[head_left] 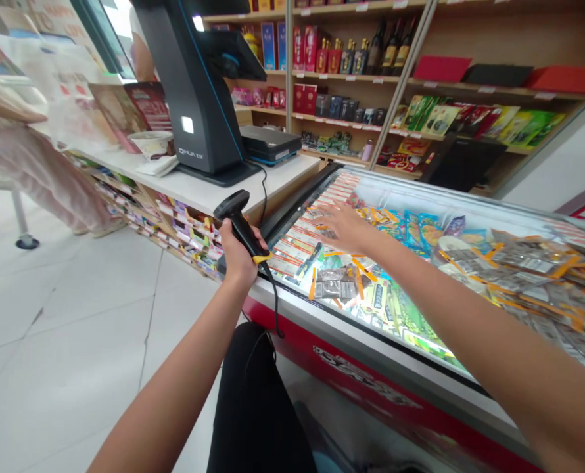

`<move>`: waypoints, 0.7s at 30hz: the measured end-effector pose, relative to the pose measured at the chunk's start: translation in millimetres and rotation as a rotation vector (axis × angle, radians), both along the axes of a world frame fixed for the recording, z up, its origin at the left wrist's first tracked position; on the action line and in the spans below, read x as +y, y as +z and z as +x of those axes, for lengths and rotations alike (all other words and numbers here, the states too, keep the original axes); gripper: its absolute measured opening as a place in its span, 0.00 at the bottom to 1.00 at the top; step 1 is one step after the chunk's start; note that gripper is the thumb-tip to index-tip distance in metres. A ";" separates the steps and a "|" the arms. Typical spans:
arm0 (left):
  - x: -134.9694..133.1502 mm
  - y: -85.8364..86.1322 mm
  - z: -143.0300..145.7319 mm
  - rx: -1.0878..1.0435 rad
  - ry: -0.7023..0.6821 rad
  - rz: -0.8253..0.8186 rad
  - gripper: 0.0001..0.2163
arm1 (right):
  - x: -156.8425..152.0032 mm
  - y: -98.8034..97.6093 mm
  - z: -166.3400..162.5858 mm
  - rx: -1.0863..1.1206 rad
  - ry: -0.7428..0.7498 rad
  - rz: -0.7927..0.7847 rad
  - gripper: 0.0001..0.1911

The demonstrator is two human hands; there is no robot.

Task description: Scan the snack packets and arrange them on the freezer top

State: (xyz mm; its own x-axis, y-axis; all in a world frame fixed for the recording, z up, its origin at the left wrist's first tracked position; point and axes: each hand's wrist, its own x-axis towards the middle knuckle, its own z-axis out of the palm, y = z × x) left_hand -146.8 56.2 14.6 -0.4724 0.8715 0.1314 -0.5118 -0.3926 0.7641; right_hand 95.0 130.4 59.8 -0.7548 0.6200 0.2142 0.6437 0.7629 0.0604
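Along the back stood shelves; before them ran a freezer, its left end by a counter bearing a black terminal. Brown packets lay heaped on the freezer's right part. Over its left part reached the right hand; whether it gripped anything could not be told. The left hand was closed around the scanner, held up near the counter's corner.

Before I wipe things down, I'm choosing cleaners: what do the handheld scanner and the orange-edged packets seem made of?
Handheld scanner: probably hard plastic, mostly black and low-sheen, judging by its smooth, moulded-looking body.
Orange-edged packets: likely thin, glossy plastic film, judging by bright highlights and crinkles.
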 end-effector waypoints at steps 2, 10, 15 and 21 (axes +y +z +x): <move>-0.4 -0.4 -0.1 -0.015 0.012 0.001 0.21 | -30.6 4.2 6.9 0.114 0.079 0.016 0.23; 0.8 -1.7 -0.6 -0.011 -0.034 -0.010 0.22 | -111.0 -34.8 54.6 -0.023 0.211 -0.068 0.24; -2.6 1.0 7.6 0.034 0.044 0.011 0.22 | -86.9 -45.7 78.9 0.022 0.150 0.048 0.21; 1.0 44.5 52.7 0.172 -0.266 0.126 0.21 | -85.6 -39.5 87.7 0.198 0.134 -0.063 0.19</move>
State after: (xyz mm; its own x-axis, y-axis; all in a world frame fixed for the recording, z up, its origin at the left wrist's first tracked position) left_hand -94.0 57.2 59.1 -0.1925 0.9331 0.3039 -0.4769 -0.3596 0.8020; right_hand 182.7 44.8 20.4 -0.7784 0.5338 0.3304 0.5310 0.8406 -0.1072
